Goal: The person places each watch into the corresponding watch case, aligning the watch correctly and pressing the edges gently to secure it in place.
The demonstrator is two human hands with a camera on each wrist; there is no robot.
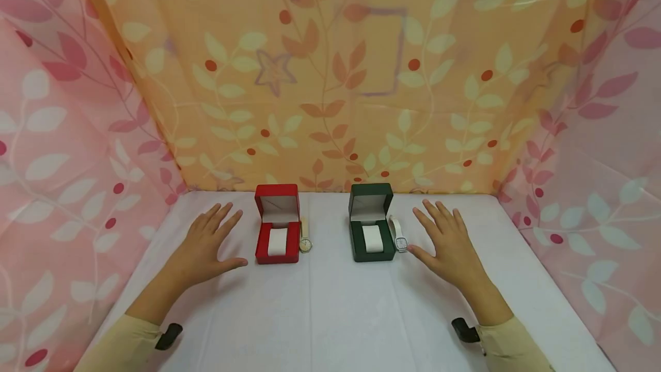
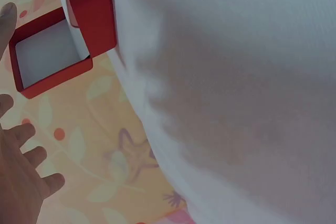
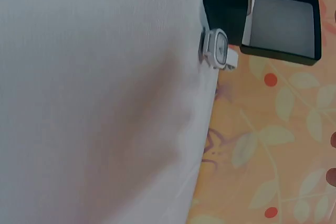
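Note:
My left hand [image 1: 206, 251] hovers over the table to the left of an upright-lidded red watch box [image 1: 277, 259], fingers spread and touching nothing. Inside that box sits a white cushion [image 1: 277, 241]; a watch with a cream strap [image 1: 306, 244] lies along its right side. On the other side, my right hand [image 1: 450, 245] is held with fingers spread beside a white-strapped watch [image 1: 400, 242], its thumb tip close to the dial. This watch lies against the right side of a dark green watch box [image 1: 373, 258], whose lid is also raised over a white cushion [image 1: 372, 239].
A white cloth [image 1: 310, 326] covers the table. Behind it hangs an orange leaf-patterned curtain [image 1: 330, 73], with a pink curtain [image 1: 77, 159] at the left and another pink curtain [image 1: 594, 188] at the right. Black straps or mounts sit at both wrists.

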